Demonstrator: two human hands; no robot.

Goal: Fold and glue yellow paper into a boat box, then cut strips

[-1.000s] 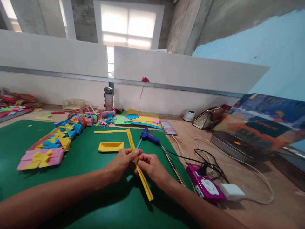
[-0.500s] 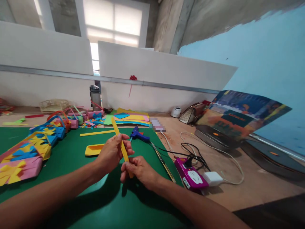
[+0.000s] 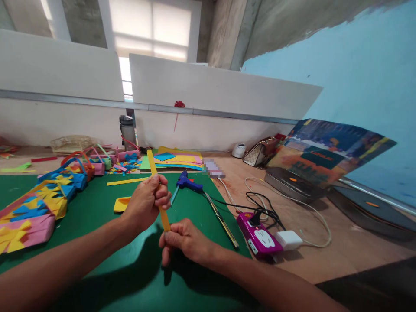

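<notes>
A yellow paper strip (image 3: 164, 220) slants between my two hands above the green mat (image 3: 136, 277). My left hand (image 3: 147, 201) wraps round its middle, and the upper end sticks out past the fist. Lower down, my right hand (image 3: 183, 240) pinches the bottom end between thumb and fingers. Behind my left hand a folded yellow paper box (image 3: 121, 204) lies on the mat, partly hidden by the wrist. A second yellow strip (image 3: 125, 181) lies flat farther back. Just right of my left hand sits a blue glue gun (image 3: 188, 182) with a glue stick in it.
Finished paper baskets with bows (image 3: 58, 190) line the left side. Stacked coloured paper (image 3: 178, 158) lies at the back. A metal-edged cutter or ruler (image 3: 222, 221) rests near the mat's right edge, beside a purple power strip (image 3: 259, 236) with tangled cables. A grey bottle (image 3: 127, 132) stands behind.
My left hand has closed more fully round the strip. My right hand has moved slightly down and left, still at the lower end. The strip stands somewhat more upright.
</notes>
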